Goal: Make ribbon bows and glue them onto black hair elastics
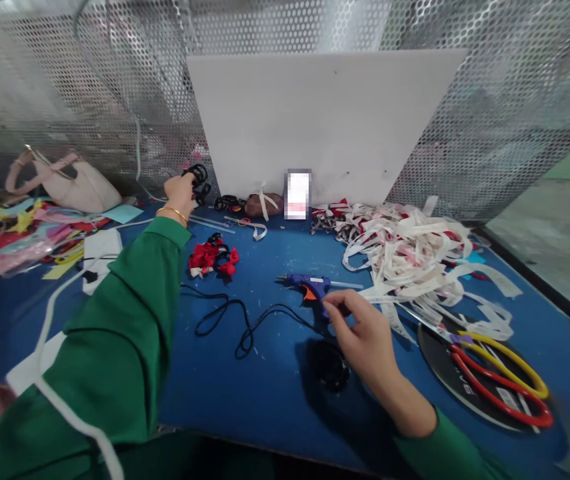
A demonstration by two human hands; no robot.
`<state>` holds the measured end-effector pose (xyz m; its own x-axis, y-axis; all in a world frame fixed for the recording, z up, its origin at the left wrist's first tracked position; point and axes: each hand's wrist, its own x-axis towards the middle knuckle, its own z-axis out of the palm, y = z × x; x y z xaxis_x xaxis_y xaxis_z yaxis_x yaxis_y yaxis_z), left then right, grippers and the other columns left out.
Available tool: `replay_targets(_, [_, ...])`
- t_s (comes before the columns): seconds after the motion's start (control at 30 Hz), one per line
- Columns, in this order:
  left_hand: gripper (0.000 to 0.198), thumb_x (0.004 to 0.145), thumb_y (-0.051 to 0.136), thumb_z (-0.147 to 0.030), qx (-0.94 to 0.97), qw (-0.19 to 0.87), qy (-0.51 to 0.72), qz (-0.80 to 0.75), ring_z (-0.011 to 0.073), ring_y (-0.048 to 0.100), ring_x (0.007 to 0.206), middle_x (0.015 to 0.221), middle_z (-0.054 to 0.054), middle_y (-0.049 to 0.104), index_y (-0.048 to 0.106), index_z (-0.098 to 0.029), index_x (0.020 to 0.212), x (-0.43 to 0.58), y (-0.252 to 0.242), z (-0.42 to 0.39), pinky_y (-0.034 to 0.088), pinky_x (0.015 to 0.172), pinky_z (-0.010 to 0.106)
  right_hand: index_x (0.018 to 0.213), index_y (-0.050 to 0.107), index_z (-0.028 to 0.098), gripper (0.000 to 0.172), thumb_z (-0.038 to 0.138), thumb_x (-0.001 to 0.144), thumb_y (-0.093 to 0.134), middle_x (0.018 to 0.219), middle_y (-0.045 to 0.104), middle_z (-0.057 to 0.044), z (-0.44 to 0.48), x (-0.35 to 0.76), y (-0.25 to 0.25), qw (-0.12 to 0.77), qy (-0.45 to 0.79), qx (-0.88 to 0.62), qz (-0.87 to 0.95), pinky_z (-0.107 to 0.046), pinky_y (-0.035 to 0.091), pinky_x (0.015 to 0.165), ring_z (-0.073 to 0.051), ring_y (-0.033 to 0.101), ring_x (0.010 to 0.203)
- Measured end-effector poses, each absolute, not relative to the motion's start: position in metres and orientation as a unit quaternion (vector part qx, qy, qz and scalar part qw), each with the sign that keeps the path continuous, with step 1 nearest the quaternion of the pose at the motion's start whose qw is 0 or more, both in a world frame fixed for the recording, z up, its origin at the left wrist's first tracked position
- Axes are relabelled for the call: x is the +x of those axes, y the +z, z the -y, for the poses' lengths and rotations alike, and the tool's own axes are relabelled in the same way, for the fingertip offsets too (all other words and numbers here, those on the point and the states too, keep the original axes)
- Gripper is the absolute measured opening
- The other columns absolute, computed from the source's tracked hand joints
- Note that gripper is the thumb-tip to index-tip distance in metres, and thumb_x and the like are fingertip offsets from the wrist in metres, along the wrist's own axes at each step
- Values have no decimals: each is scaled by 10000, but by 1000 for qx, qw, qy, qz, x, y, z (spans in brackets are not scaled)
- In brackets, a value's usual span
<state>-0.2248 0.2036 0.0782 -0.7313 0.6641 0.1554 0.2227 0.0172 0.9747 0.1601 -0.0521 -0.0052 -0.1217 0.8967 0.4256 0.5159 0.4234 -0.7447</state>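
My left hand (179,195) reaches to the back of the table, its fingers closed on black hair ties (197,175). My right hand (367,333) is in front at centre right, thumb and forefinger pinched together. What lies between those fingertips, if anything, I cannot make out. Just beyond them a blue glue gun (315,283) with an orange trigger lies on its side, a clear glue stick out of its back. Below the right hand sits a dark coiled bundle (332,365), partly in shadow. Red bows on black hair ties (212,258) lie in a small pile at centre left.
White ribbons (405,247) heap up at the right. Scissors (502,373) with red and yellow handles rest on a black disc (429,357). A black cord (245,320) winds over the blue table. A white board (325,127) stands behind; a handbag (82,183) is at left.
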Motion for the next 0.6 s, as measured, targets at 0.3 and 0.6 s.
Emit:
replay_targets(0.3, [108,689,687,-219,502,422,596,-463,139,582,641,679,41,609,624,-143,731,-92,120,-107,535,591,263,778,657,199,172,357,841,629,639,603,21,27,176,-2,550,320,-525,565,-283,430,595,-150,573,590])
replay_targets(0.6, [94,701,607,-181,809,350,223,-416,167,612,683,709,11,657,672,-173,769,0,40,38,491,637,286,719,654,193,159,340,678,700,624,616,17,8,195,4,646,400,-497,419,-273,443,557,-119,537,534])
